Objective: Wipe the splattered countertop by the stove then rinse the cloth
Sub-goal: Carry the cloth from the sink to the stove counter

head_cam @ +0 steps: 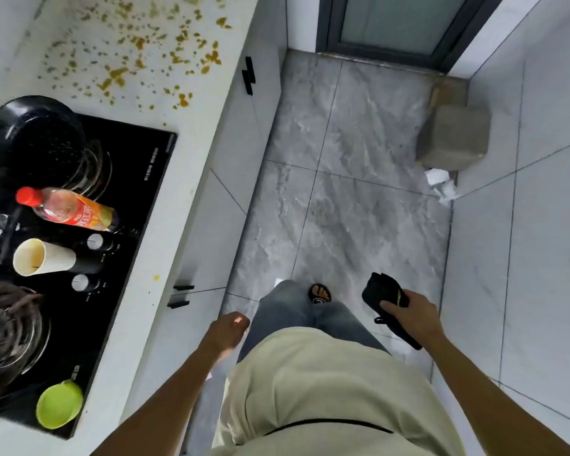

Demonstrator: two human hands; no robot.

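Observation:
The white countertop (191, 133) runs along the left, and beyond the black stove (139, 199) it is covered in yellow-brown splatter (135, 54). One more yellow drop (156, 277) lies on the counter's front strip beside the stove. My right hand (412, 315) grips a folded black cloth (380, 292) down at hip height over the floor, far from the counter. My left hand (229, 332) hangs beside my leg with loosely curled fingers and holds nothing.
On the stove stand a black pan (30, 139), a red-capped bottle (69, 209) lying over, a paper cup (42, 257), a green cup (59, 404) and a pot (7, 327). A brown box (454, 136) and crumpled paper (441, 184) sit on the grey floor by the door.

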